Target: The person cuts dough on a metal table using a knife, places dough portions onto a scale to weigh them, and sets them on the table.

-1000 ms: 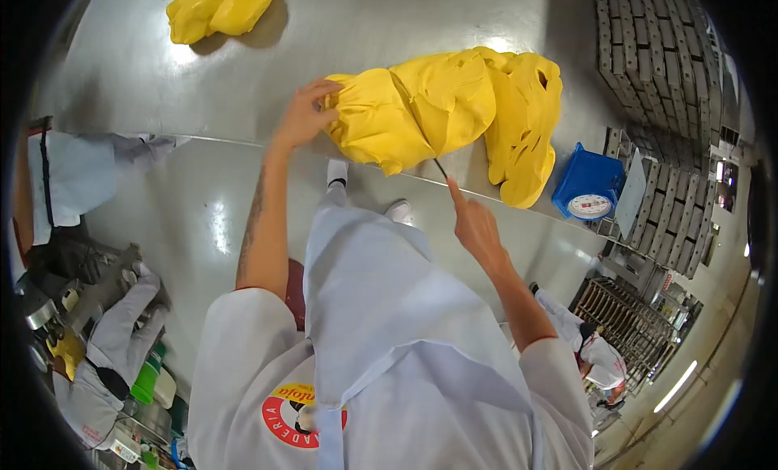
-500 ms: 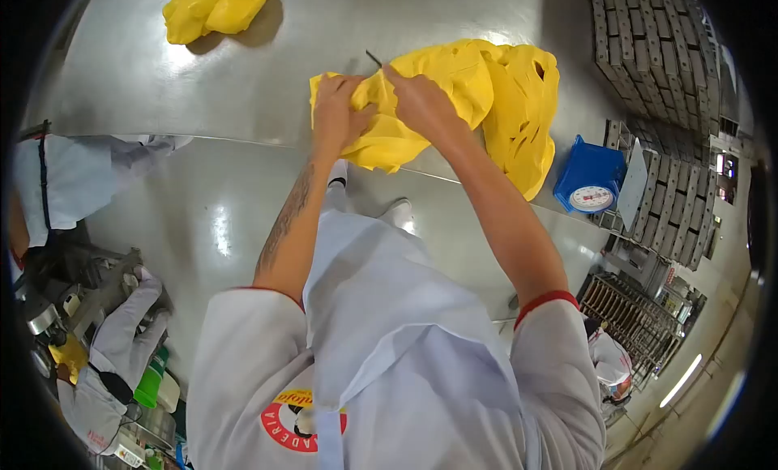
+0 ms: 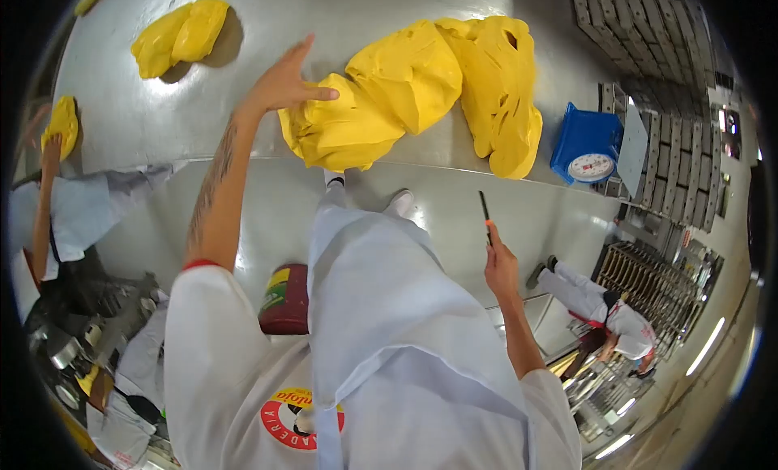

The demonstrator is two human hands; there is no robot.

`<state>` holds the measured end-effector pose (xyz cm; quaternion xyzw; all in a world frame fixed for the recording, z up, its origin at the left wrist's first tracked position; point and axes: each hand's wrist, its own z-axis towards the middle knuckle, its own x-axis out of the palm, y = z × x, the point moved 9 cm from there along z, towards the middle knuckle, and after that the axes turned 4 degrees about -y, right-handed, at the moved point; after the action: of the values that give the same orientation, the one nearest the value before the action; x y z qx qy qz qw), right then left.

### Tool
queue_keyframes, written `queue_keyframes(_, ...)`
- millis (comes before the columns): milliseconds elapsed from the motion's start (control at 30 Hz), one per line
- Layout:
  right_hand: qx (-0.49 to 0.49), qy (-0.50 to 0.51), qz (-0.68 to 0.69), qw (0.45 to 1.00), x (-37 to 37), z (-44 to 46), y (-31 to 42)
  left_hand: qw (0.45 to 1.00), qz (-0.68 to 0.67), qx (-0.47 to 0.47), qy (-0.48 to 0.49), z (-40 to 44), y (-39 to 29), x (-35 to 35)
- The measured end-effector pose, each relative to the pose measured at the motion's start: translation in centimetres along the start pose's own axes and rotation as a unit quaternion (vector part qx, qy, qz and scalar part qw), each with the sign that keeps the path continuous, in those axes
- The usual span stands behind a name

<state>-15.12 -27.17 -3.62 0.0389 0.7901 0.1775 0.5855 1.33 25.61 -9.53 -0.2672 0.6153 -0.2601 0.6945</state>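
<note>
A large mass of yellow dough (image 3: pixel 413 77) lies in folds along the front of the steel table (image 3: pixel 267 142). My left hand (image 3: pixel 284 85) is open at the left end of the dough, fingers spread, thumb pointing right over it. Whether the palm touches the dough, I cannot tell. Down by my right side, away from the table, my right hand (image 3: pixel 502 267) grips a thin dark knife (image 3: pixel 484 207) with an orange-red part near the fingers. Its blade points up and away from me.
A smaller dough lump (image 3: pixel 180 36) sits at the back left. At far left, a co-worker's hand (image 3: pixel 52 146) is on another dough piece (image 3: pixel 63 126). A blue scale (image 3: pixel 587 142) and stacked metal trays (image 3: pixel 632 40) stand right. A maroon bucket (image 3: pixel 285 300) is behind me; another person (image 3: pixel 616 316) bends by racks.
Both hands were on the dough before. My right hand has drawn back right and down with the knife. My left hand has spread and shifted left. The person by the racks shows more fully.
</note>
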Motion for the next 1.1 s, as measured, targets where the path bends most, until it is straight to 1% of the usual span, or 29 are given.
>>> queue_keyframes(33,0.039,-0.017,0.002,0.999,-0.5,-1.1,-0.9,0.989,-0.048,-0.024,0.141,0.9,0.1,2.7)
queue_keyframes(67,0.078,-0.032,0.004,0.996,-0.9,-2.2,-1.9,0.955,-0.092,-0.051,0.279,0.6,-0.1,5.2)
queue_keyframes(167,0.184,-0.119,0.11,0.97,0.4,-6.2,-8.1,0.927,-0.046,-0.101,0.358,-1.1,-1.8,6.5)
queue_keyframes(233,0.293,-0.12,0.245,0.916,1.6,-9.2,-10.9,0.889,-0.204,-0.201,0.358,-3.2,-1.4,7.1)
queue_keyframes(267,0.339,-0.12,0.315,0.878,2.6,-10.4,-12.2,0.879,-0.247,-0.251,0.321,-4.6,-2.3,6.2)
queue_keyframes(300,0.353,-0.13,0.342,0.861,3.4,-12.0,-13.4,0.866,-0.287,-0.297,0.283,-6.9,-3.6,5.1)
queue_keyframes(367,0.38,-0.147,0.395,0.823,5.7,-15.7,-16.7,0.854,-0.353,-0.329,0.193,-11.6,-5.3,4.8)
queue_keyframes(433,0.405,-0.149,0.401,0.808,8.4,-19.2,-19.9,0.887,-0.266,-0.337,0.17,-14.4,-9.1,4.2)
queue_keyframes(467,0.424,-0.158,0.398,0.798,9.4,-21.8,-21.8,0.885,-0.263,-0.342,0.175,-14.4,-13.5,4.2)
queue_keyframes(500,0.435,-0.159,0.408,0.787,10.8,-24.1,-23.5,0.884,-0.263,-0.339,0.185,-13.6,-18.6,3.8)
queue_keyframes(567,0.452,-0.176,0.433,0.76,13.7,-27.8,-27.1,0.886,-0.299,-0.302,0.184,-11.1,-26.5,4.4)
queue_keyframes(667,0.5,-0.242,0.53,0.641,18.2,-33.0,-32.1,0.892,-0.358,-0.211,0.177,-8.0,-35.7,4.6)
queue_keyframes(733,0.516,-0.28,0.554,0.59,19.4,-35.2,-35.0,0.885,-0.407,-0.125,0.188,-5.2,-45.1,5.6)
queue_keyframes(767,0.516,-0.299,0.566,0.569,20.1,-35.9,-36.1,0.89,-0.421,-0.058,0.163,-3.5,-49.2,6.3)
queue_keyframes(800,0.519,-0.315,0.577,0.547,20.8,-36.7,-36.6,0.887,-0.441,-0.045,0.127,-1.7,-52.2,7.7)
queue_keyframes(833,0.521,-0.316,0.575,0.546,21.0,-37.4,-36.6,0.882,-0.461,-0.035,0.092,0.3,-55.1,9.1)
queue_keyframes(867,0.522,-0.321,0.571,0.546,20.6,-37.7,-36.9,0.864,-0.492,-0.023,0.106,2.9,-58.1,11.3)
queue_keyframes(900,0.52,-0.327,0.567,0.548,19.9,-37.7,-37.3,0.854,-0.506,-0.039,0.115,4.2,-62.3,13.1)
queue_keyframes(967,0.516,-0.357,0.575,0.526,19.1,-38.7,-37.8,0.78,-0.594,-0.104,0.168,8.6,-67.3,19.0)
queue_keyframes(1000,0.514,-0.368,0.581,0.513,19.6,-39.0,-37.3,0.768,-0.615,-0.084,0.158,11.4,-69.3,21.3)
queue_keyframes(1100,0.503,-0.44,0.577,0.47,21.7,-42.0,-35.8,0.713,-0.663,-0.044,0.226,16.3,-74.7,28.2)
